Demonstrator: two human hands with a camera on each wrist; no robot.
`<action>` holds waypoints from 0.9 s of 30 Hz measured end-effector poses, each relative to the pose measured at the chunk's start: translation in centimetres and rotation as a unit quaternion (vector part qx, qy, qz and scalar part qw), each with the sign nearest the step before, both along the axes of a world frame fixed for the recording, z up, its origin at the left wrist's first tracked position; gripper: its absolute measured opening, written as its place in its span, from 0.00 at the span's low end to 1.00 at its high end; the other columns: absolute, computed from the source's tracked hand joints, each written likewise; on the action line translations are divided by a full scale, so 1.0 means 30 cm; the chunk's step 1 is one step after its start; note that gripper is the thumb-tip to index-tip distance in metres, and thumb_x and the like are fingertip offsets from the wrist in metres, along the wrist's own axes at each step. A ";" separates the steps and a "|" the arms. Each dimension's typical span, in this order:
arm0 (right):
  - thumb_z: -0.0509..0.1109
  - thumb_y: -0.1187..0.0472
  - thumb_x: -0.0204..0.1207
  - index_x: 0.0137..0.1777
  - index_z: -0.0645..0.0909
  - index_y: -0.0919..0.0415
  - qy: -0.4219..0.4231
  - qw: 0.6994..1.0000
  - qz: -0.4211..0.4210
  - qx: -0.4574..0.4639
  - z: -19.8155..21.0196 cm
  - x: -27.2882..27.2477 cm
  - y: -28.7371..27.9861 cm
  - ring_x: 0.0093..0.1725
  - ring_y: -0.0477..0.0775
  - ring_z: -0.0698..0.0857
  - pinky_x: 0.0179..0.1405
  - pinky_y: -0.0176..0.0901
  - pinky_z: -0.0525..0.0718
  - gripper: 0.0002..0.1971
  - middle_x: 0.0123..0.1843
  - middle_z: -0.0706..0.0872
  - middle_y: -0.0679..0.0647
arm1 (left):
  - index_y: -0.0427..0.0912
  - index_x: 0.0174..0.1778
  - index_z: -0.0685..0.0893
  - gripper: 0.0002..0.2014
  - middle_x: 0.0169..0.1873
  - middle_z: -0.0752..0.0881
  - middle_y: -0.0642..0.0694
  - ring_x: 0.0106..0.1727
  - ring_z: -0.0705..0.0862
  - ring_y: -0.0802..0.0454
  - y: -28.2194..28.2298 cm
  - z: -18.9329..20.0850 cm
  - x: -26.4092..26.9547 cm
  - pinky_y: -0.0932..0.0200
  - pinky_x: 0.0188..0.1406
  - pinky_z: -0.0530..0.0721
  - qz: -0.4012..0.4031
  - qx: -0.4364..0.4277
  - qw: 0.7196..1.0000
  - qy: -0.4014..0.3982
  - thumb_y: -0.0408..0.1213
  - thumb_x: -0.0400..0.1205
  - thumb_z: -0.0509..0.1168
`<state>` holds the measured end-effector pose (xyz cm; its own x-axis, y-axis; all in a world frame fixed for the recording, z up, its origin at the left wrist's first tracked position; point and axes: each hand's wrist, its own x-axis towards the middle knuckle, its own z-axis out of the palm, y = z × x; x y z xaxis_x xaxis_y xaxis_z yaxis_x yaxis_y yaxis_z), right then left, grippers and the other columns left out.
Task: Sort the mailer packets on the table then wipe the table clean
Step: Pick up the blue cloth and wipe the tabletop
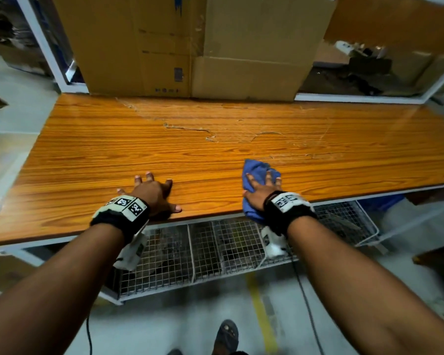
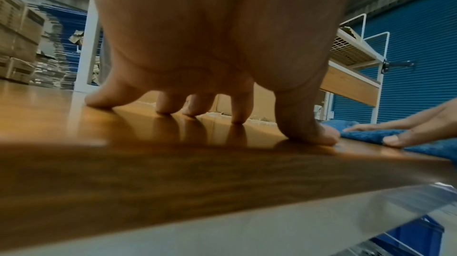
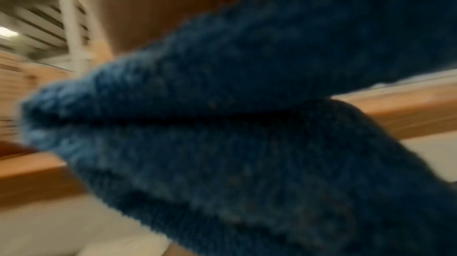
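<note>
Left hand flat on wooden table, right hand spread over blue cloth

Floor: grey concrete, yellow line.
Wall: blue roller shutter.
Storage: stacked cardboard boxes, wire baskets.

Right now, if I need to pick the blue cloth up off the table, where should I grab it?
Take the blue cloth at its bunched far end, coming from above. That part lies bare beyond the fingers of the right hand, which presses flat on it, and its folds stand up enough to pinch. The near end hangs over the table edge beneath the wrist, harder to reach.
</note>
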<state>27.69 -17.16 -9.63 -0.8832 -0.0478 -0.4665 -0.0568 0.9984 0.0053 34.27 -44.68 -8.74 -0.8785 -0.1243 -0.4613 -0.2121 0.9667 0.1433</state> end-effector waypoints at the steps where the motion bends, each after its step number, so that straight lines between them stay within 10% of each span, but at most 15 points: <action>1: 0.48 0.36 0.82 0.83 0.39 0.35 0.004 0.999 0.037 -0.010 -0.011 0.029 -0.050 0.82 0.71 0.32 0.81 0.66 0.35 0.32 0.84 0.29 0.61 | 0.61 0.83 0.53 0.44 0.83 0.39 0.37 0.82 0.38 0.28 0.003 0.003 -0.004 0.16 0.69 0.46 0.001 0.001 1.000 -0.001 0.67 0.74 0.65; 6: 0.49 0.33 0.81 0.82 0.40 0.32 0.017 0.992 0.121 -0.028 -0.032 0.122 -0.081 0.82 0.67 0.32 0.80 0.59 0.35 0.32 0.84 0.31 0.56 | 0.58 0.83 0.52 0.43 0.83 0.38 0.35 0.81 0.38 0.27 0.013 0.008 0.007 0.16 0.68 0.45 0.004 0.001 1.000 0.001 0.65 0.76 0.65; 13: 0.42 0.28 0.78 0.81 0.36 0.32 0.016 0.999 -0.039 0.030 -0.038 -0.009 0.266 0.82 0.70 0.32 0.80 0.70 0.38 0.34 0.84 0.30 0.61 | 0.64 0.77 0.63 0.33 0.84 0.44 0.39 0.82 0.44 0.29 0.079 0.005 0.001 0.16 0.71 0.48 -0.008 0.013 1.000 0.014 0.57 0.76 0.68; 19: 0.49 0.31 0.80 0.81 0.40 0.29 0.000 0.994 0.102 -0.022 -0.039 0.046 0.038 0.83 0.69 0.34 0.82 0.65 0.41 0.32 0.84 0.30 0.56 | 0.63 0.83 0.47 0.47 0.84 0.39 0.47 0.83 0.39 0.31 0.326 -0.017 -0.115 0.16 0.71 0.46 -0.069 0.051 0.996 -0.003 0.71 0.72 0.63; 27: 0.48 0.29 0.78 0.81 0.37 0.30 -0.019 0.997 -0.031 0.070 0.019 -0.196 0.601 0.83 0.72 0.44 0.81 0.69 0.49 0.34 0.85 0.32 0.60 | 0.60 0.84 0.44 0.46 0.84 0.37 0.42 0.80 0.38 0.23 0.364 -0.005 -0.143 0.27 0.78 0.49 -0.068 0.007 0.996 -0.050 0.63 0.77 0.65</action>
<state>21.80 0.89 -9.04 -0.8643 0.0752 -0.4974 0.0031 0.9895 0.1443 29.99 -33.75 -8.87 -0.8360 -0.0003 -0.5488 -0.0930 0.9856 0.1411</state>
